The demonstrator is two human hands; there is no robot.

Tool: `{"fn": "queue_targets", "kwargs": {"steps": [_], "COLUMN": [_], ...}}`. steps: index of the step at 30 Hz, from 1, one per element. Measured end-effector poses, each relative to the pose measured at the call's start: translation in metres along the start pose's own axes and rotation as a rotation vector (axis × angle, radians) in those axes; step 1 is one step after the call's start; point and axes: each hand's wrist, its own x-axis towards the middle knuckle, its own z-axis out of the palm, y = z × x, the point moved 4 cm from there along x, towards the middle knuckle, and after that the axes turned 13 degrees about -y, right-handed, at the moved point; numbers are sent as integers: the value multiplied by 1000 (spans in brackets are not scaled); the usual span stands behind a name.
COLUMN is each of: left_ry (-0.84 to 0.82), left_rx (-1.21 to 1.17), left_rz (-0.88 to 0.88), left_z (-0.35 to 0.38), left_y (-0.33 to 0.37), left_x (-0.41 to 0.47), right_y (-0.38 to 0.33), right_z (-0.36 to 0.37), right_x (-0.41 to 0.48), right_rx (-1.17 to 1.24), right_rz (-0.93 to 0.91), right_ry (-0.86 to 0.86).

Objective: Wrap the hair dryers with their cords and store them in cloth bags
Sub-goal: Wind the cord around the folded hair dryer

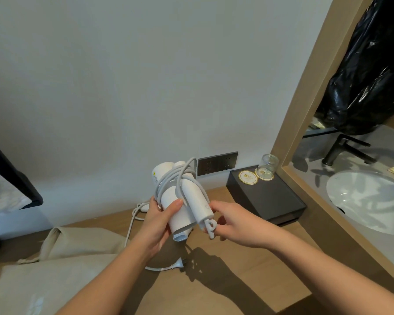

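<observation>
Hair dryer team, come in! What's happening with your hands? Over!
Left hand grips hair dryer body. Right hand pinches cord end at handle. Cord coiled round dryer. Cloth bag waits left; second plug loose on counter.

An upturned glass (269, 165) stands on a black box (267, 195) beside the sink (359, 205).

The hair dryer (180, 208) was held above the surface (232, 280), between the left hand (156, 221) and right hand (234, 223). Cloth bags (62, 264) lay on the surface to the left. A tray (266, 196) stood to the right — a glass (267, 167) on it, a wall socket (216, 163) behind.
</observation>
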Motion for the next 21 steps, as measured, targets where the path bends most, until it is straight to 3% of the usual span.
{"fn": "queue_targets", "kwargs": {"steps": [7,11,21], "left_ry": [-43,-60,-78], "left_rx": [1,17,-72], "left_rz": [-34,-56,-72], "left_z": [0,-1,-10], "left_y": [-5,-8,-11], "left_x": [-1,0,-3], "right_y": [1,3,7], "right_z": [8,10,7], "right_x": [-12,-12,-12], "right_rx": [-34,-224,-407], "right_rz": [-12,-5,-12], "right_ry": [-66,-45,13]}}
